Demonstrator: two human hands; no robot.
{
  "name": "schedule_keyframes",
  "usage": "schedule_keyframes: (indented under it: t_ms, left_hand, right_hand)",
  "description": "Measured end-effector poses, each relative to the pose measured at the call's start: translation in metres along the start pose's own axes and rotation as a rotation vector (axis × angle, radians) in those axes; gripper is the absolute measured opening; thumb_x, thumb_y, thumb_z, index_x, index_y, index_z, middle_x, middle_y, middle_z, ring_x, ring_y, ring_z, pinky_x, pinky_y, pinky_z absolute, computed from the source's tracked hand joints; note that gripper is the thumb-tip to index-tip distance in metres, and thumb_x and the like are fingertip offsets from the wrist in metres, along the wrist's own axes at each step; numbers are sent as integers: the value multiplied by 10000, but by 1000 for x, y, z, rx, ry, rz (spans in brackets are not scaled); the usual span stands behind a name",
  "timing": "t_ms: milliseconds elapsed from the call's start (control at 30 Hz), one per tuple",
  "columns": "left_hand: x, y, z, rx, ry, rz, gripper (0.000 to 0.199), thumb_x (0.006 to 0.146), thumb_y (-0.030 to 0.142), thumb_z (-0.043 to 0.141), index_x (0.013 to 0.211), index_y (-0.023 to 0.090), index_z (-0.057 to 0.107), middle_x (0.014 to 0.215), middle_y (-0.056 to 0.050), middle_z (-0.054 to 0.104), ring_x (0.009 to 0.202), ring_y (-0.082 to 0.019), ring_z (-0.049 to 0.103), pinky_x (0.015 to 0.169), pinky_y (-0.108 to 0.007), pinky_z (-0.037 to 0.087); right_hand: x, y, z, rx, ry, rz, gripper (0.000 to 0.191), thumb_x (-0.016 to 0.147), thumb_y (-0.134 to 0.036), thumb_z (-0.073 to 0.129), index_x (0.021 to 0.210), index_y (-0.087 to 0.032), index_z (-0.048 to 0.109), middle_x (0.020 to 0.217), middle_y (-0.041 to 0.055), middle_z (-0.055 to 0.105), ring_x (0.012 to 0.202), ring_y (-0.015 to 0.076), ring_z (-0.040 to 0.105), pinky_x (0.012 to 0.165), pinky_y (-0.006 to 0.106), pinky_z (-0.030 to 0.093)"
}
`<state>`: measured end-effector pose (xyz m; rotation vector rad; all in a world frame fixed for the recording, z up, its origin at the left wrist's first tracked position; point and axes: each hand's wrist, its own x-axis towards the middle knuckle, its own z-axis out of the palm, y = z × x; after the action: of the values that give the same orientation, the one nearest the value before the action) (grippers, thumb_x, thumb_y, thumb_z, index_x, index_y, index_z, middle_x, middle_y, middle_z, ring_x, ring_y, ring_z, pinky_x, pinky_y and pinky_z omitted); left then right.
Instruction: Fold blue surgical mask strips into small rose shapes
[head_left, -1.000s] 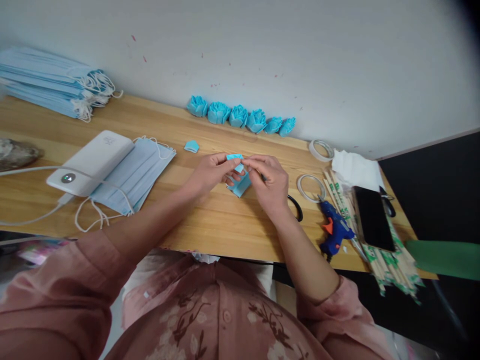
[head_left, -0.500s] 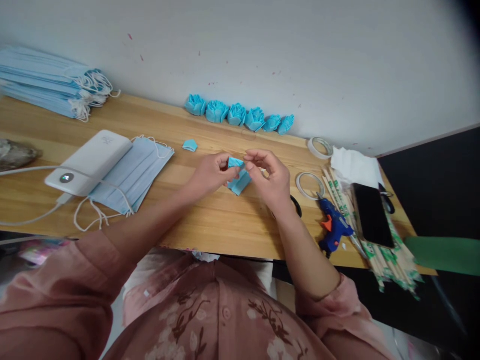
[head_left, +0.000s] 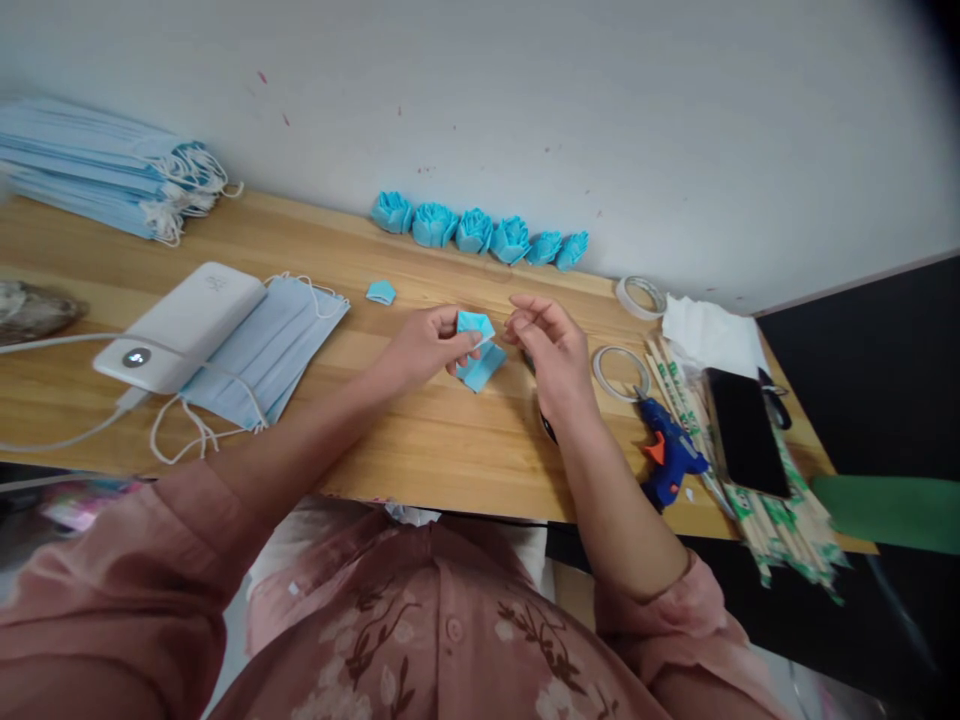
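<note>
My left hand (head_left: 429, 345) pinches a small blue folded piece of fabric (head_left: 474, 324) between thumb and fingers, its corners turned in. Just below it, a second blue piece of fabric (head_left: 482, 370) lies on the wooden table, partly behind the left fingertips. To the right, my right hand (head_left: 553, 352) hovers a little apart from the folded piece, its fingers loosely bent and apart, with nothing visible between them. Scissors with black handles (head_left: 548, 428) lie mostly hidden beneath that hand. Farther back rests a blue folded petal (head_left: 381, 292).
Several blue fabric roses (head_left: 473, 230) line the wall. At left are stacked face masks (head_left: 90, 165), a white power bank (head_left: 180, 325) and loose masks (head_left: 274, 345). Tape rolls (head_left: 621, 373), a blue glue gun (head_left: 670, 455), wrapped chopsticks (head_left: 776, 525) and a phone (head_left: 745, 432) occupy the right side.
My right hand has drawn back to the right from the folded fabric, uncovering more of it. My left hand stays in place, still pinching the piece.
</note>
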<state>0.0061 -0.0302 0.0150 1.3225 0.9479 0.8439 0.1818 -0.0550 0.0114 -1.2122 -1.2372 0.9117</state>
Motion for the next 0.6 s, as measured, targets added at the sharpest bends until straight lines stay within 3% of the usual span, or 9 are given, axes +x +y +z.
schedule_keyframes:
  t_ms: [200,367,600]
  left_hand:
    - [4,-3,-4,-336,69,-79,116,807,234,702,848,149,635,737,-9,681,636,-97,605,613,-235,476]
    - [4,-8,-4,-382,39,-55,148,790,247,753,834,144,656,716,0,668,645,-89,593,624,-230,468]
    - [5,-13,-5,-400,18,-56,197,761,274,803,838,146,674,722,3,672,643,-86,595,614,-220,473]
  right_hand:
    - [-6,-2,7,-61,-57,-8,119,806,-335,717,777,-224,687,737,-30,664,687,114,563,691,278,478]
    - [-8,3,10,-56,-123,-8,132,803,-350,728,773,-222,711,741,-21,688,668,113,557,650,272,457]
    - [-8,1,11,-86,-91,-5,115,797,-331,712,785,-218,719,735,-20,676,659,110,542,660,275,443]
